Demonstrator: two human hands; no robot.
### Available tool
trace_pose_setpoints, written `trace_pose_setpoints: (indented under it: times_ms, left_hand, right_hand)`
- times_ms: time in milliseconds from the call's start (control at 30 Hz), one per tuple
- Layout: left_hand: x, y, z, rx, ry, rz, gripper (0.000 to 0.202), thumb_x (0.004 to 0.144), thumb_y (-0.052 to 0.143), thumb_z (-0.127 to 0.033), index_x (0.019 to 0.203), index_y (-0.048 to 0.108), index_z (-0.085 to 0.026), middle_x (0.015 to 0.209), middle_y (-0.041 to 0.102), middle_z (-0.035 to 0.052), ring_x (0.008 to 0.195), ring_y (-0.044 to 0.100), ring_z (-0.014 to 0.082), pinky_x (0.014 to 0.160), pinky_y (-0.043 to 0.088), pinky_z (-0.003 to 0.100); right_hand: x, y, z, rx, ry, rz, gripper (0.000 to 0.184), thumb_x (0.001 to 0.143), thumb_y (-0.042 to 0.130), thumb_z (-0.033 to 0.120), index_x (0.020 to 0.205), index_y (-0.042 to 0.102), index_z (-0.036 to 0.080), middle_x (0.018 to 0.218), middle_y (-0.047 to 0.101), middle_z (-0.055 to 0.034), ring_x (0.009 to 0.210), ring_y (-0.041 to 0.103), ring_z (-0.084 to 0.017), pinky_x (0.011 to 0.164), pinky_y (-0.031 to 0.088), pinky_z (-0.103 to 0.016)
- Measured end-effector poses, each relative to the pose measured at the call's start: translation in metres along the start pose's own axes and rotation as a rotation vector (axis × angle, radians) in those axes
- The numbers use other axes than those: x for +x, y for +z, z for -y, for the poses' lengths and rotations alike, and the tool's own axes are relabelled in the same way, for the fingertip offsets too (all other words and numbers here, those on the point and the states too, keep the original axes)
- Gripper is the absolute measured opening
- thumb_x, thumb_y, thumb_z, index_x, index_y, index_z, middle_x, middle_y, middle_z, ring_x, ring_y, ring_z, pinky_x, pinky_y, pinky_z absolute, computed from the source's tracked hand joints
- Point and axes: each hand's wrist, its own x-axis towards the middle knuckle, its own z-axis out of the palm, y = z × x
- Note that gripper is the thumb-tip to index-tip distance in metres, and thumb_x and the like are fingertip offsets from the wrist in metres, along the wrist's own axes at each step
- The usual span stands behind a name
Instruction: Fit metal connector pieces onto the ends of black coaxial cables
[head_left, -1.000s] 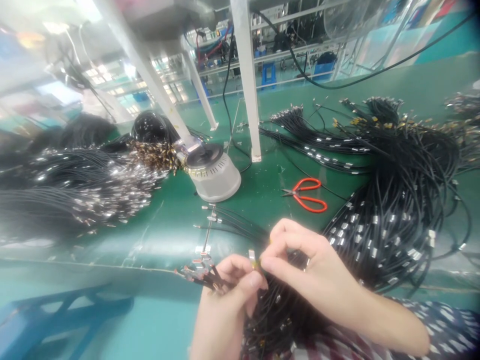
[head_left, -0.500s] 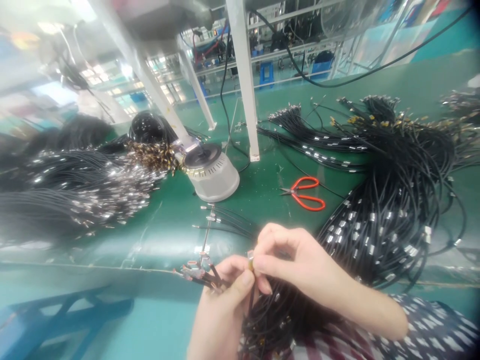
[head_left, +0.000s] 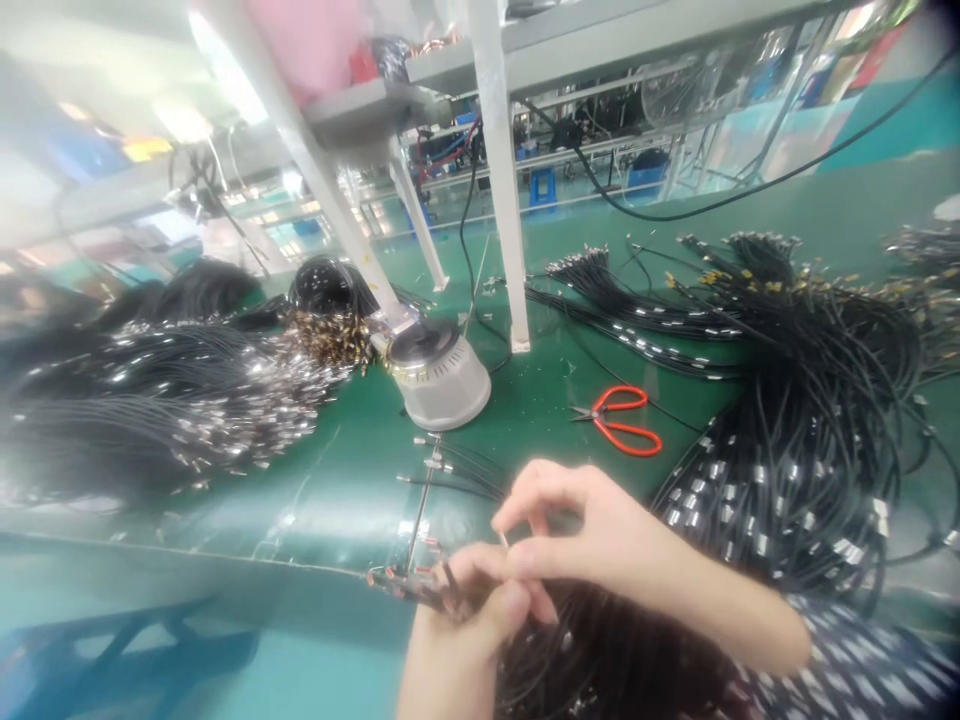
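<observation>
Low in the middle of the head view, my left hand (head_left: 472, 625) is closed round a bunch of black cables (head_left: 412, 582), whose metal and copper-coloured ends poke out to the left. My right hand (head_left: 592, 525) meets it from the right, with thumb and index finger bent toward each other. Near those fingertips shows a small pale cable end (head_left: 503, 540), blurred and partly hidden. More black cables hang below both hands. Orange-handled scissors (head_left: 628, 430) lie open on the green bench behind my right hand.
A grey round base (head_left: 448, 390) with a black dial stands beside white posts (head_left: 501, 180). Large cable heaps lie left (head_left: 225, 390) and right (head_left: 795, 460). A thin metal rod (head_left: 422, 510) reaches the front edge. A blue stool (head_left: 127, 660) stands lower left.
The view has tilted up, so bench and scissors sit lower in the picture. My right index finger has lifted away from the thumb, and the metal-tipped cable end is less visible.
</observation>
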Motion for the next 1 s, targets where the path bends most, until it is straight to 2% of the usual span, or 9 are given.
trace_pose_setpoints:
  times_ms: [133, 300, 433, 500, 567, 733, 833, 933, 1000]
  left_hand:
    - [0.002, -0.007, 0.001, -0.008, -0.045, 0.181, 0.017, 0.067, 0.083, -0.033, 0.064, 0.073, -0.019, 0.055, 0.072, 0.0018, 0.049, 0.059, 0.0128, 0.059, 0.042, 0.026]
    - [0.007, -0.011, -0.003, -0.023, -0.101, 0.338, 0.021, 0.067, 0.084, -0.034, 0.065, 0.072, -0.017, 0.051, 0.070, 0.0029, 0.047, 0.058, 0.0140, 0.054, 0.039, 0.025]
    - [0.012, -0.014, -0.006, -0.028, -0.181, 0.195, 0.027, 0.067, 0.083, -0.038, 0.062, 0.071, -0.014, 0.050, 0.063, 0.0022, 0.047, 0.050, 0.0101, 0.051, 0.034, 0.022]
    - [0.016, -0.015, -0.008, -0.062, -0.231, 0.119, 0.023, 0.067, 0.083, -0.034, 0.065, 0.071, -0.014, 0.054, 0.061, 0.0005, 0.044, 0.040, 0.0059, 0.047, 0.028, 0.020]
    - [0.020, -0.013, -0.010, -0.048, -0.263, 0.120, 0.022, 0.066, 0.084, -0.031, 0.067, 0.069, -0.014, 0.054, 0.059, -0.0005, 0.041, 0.033, 0.0039, 0.044, 0.021, 0.019]
    - [0.025, -0.003, -0.014, 0.088, -0.260, 0.219, 0.027, 0.070, 0.079, -0.034, 0.064, 0.063, -0.013, 0.053, 0.059, 0.0030, 0.043, 0.036, 0.0061, 0.044, 0.017, 0.021]
    - [0.025, 0.001, -0.014, 0.074, -0.247, 0.174, 0.025, 0.069, 0.080, -0.030, 0.064, 0.061, -0.014, 0.053, 0.056, 0.0002, 0.045, 0.036, 0.0063, 0.044, 0.021, 0.021]
    - [0.022, 0.005, -0.013, 0.029, -0.177, 0.078, 0.018, 0.071, 0.078, -0.023, 0.068, 0.063, -0.013, 0.059, 0.052, -0.0019, 0.052, 0.039, 0.0072, 0.049, 0.028, 0.020]
    - [0.021, 0.008, -0.014, 0.012, -0.128, 0.035, 0.014, 0.071, 0.077, -0.021, 0.073, 0.065, -0.013, 0.063, 0.052, -0.0017, 0.057, 0.041, 0.0079, 0.052, 0.031, 0.019]
  right_hand:
    - [0.018, -0.011, -0.014, 0.365, 0.067, 0.317, 0.018, 0.060, 0.086, 0.026, 0.065, 0.071, 0.016, 0.078, 0.056, 0.0031, 0.058, 0.058, -0.007, 0.054, 0.044, -0.022]
    - [0.024, -0.007, -0.023, 0.448, 0.017, 0.415, 0.016, 0.059, 0.088, 0.022, 0.066, 0.075, 0.017, 0.079, 0.056, 0.0026, 0.064, 0.059, -0.006, 0.061, 0.048, -0.019]
    - [0.006, -0.005, 0.002, 0.149, -0.099, 0.400, 0.017, 0.078, 0.074, 0.034, 0.072, 0.076, 0.019, 0.089, 0.057, -0.0021, 0.082, 0.060, -0.012, 0.079, 0.051, -0.029]
    - [-0.007, -0.007, 0.017, -0.064, -0.207, 0.437, 0.015, 0.079, 0.074, 0.032, 0.071, 0.077, 0.019, 0.092, 0.056, -0.0032, 0.090, 0.058, -0.015, 0.088, 0.049, -0.032]
    - [-0.015, -0.012, 0.027, -0.212, -0.274, 0.388, 0.007, 0.078, 0.075, 0.025, 0.076, 0.078, 0.019, 0.091, 0.055, -0.0027, 0.086, 0.059, -0.014, 0.083, 0.049, -0.028]
    - [-0.007, -0.020, 0.025, -0.385, -0.307, -0.084, 0.011, 0.086, 0.064, 0.014, 0.085, 0.073, 0.021, 0.085, 0.057, -0.0006, 0.077, 0.056, -0.012, 0.073, 0.046, -0.025]
    - [-0.004, -0.011, 0.015, -0.409, -0.279, -0.101, 0.007, 0.079, 0.072, 0.016, 0.084, 0.071, 0.021, 0.081, 0.055, 0.0008, 0.073, 0.053, -0.013, 0.068, 0.045, -0.025]
    - [-0.009, 0.008, 0.006, -0.474, -0.307, -0.115, 0.021, 0.066, 0.084, 0.024, 0.082, 0.071, 0.021, 0.084, 0.054, -0.0001, 0.076, 0.053, -0.015, 0.069, 0.046, -0.027]
    - [-0.014, 0.018, 0.003, -0.507, -0.362, -0.143, 0.014, 0.071, 0.080, 0.023, 0.081, 0.071, 0.020, 0.085, 0.054, -0.0016, 0.079, 0.054, -0.017, 0.072, 0.046, -0.030]
